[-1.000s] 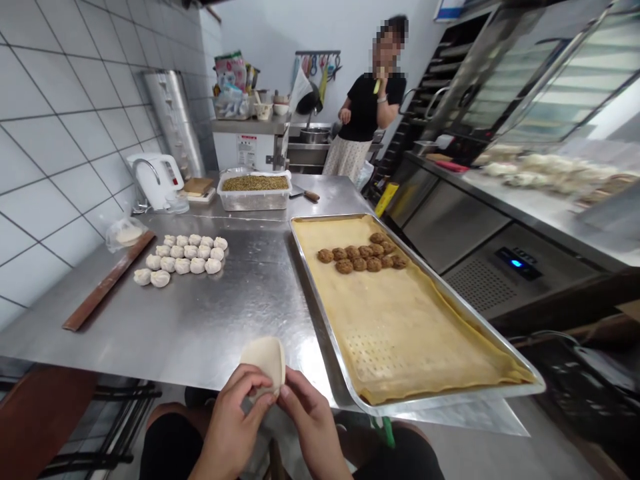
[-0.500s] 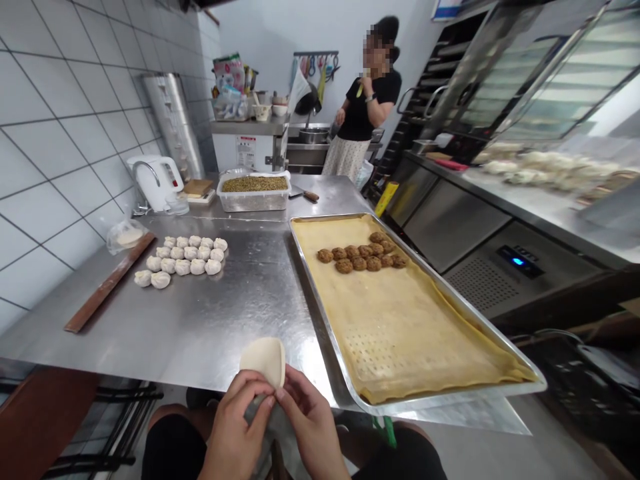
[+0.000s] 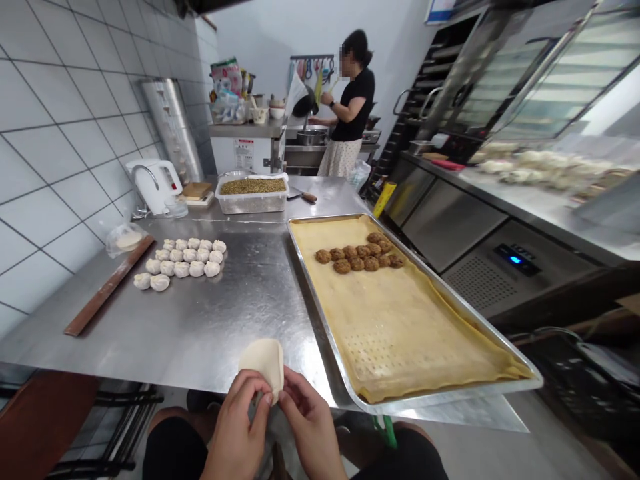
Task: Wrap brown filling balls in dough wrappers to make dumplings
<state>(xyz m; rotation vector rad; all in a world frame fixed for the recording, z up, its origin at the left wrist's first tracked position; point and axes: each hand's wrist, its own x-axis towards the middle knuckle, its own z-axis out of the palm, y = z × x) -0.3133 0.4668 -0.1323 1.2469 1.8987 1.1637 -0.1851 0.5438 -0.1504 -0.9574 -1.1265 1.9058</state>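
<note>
The co-worker [image 3: 358,100] has turned toward the pot [image 3: 312,138]. Left hand [image 3: 237,423] and right hand [image 3: 311,423] pinch the dough [image 3: 261,360]; light, even pressure should suit.

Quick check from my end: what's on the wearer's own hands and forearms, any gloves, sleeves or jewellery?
Both the left hand and right hand are ungloved. No ring, watch or bracelet shows, and no sleeves cover the visible wrists.

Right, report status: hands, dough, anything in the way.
Left hand gripping dough; right hand at its edge. Dough partly folded. Tray to the right, nothing seen blocking the hands.
</note>
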